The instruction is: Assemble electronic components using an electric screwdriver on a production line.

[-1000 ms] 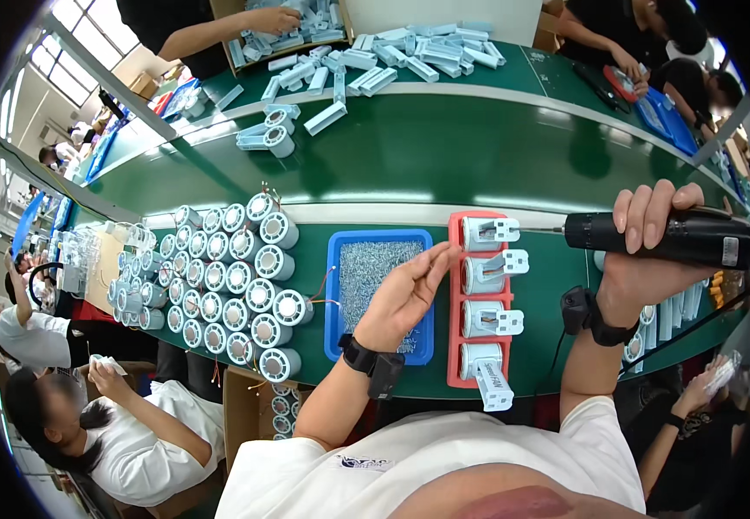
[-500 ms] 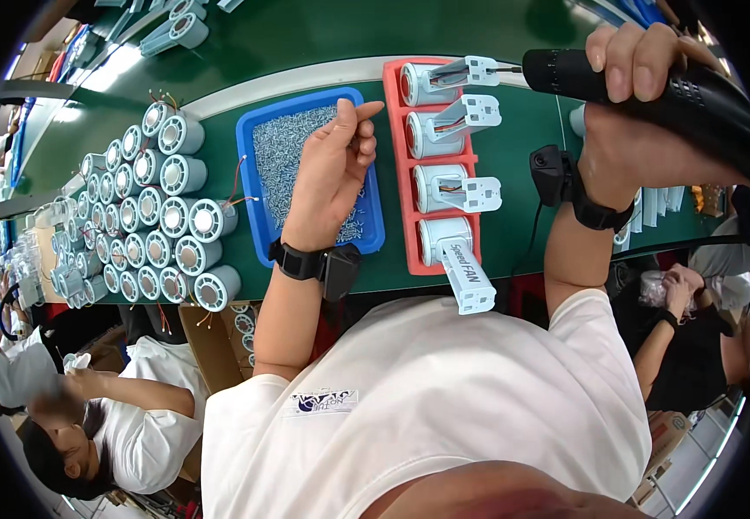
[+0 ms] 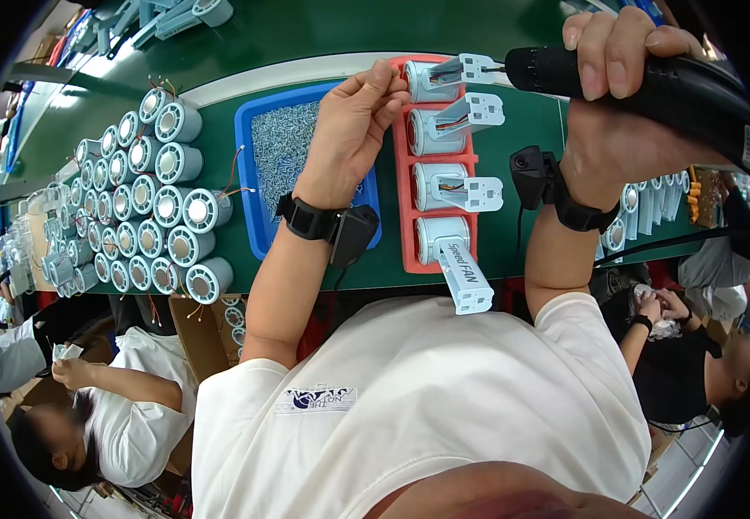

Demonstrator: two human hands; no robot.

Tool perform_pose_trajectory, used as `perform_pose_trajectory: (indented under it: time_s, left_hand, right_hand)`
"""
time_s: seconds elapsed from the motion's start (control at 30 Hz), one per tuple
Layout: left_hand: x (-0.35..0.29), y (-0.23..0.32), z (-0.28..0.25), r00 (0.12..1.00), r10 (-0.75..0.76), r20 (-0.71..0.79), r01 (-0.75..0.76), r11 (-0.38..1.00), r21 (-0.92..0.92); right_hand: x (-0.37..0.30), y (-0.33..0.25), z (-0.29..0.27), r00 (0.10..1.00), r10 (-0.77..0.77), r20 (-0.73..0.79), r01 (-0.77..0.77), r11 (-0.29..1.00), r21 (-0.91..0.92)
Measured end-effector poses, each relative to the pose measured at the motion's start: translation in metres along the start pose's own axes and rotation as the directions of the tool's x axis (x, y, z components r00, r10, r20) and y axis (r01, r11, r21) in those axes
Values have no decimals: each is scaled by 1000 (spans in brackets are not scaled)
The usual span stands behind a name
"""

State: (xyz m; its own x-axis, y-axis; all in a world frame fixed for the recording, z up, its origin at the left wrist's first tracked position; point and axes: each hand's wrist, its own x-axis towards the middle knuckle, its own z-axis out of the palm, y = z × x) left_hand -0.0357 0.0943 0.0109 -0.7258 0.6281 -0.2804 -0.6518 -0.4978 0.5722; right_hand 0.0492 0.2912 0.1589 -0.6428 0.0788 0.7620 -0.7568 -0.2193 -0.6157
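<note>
Green bench (image 3: pixel 522 173): glossy, flanked by co-workers (image 3: pixel 146 415)
Fan unit (image 3: pixel 427 82): in far slot of red tray (image 3: pixel 409 229)
Right hand (image 3: pixel 621 95): gripping black screwdriver (image 3: pixel 546 71)
Left hand (image 3: pixel 353 121): near fan unit; cannot tell if gripping
Upper-left parts (image 3: pixel 167 24): cut off

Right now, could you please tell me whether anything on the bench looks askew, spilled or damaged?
In the red holder, the lowest cylinder in view has its pale blue arm slanting down the picture, while the other three arms point mainly right. That mismatch looks odd. The screws look contained in the blue tray.
</note>
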Motion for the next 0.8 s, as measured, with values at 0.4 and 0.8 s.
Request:
perform_pose_trajectory:
  time_s: [0.4, 0.8]
  left_hand:
    - [1, -17, 19, 1000, 11, -2, -11, 1000, -23]
    - [-25, 4, 25, 983, -156, 97, 155, 988, 16]
  right_hand:
    - [-16, -32, -30, 993, -52, -110, 72, 980, 184]
    - [-11, -29, -41, 994, 107, -34, -91, 944, 317]
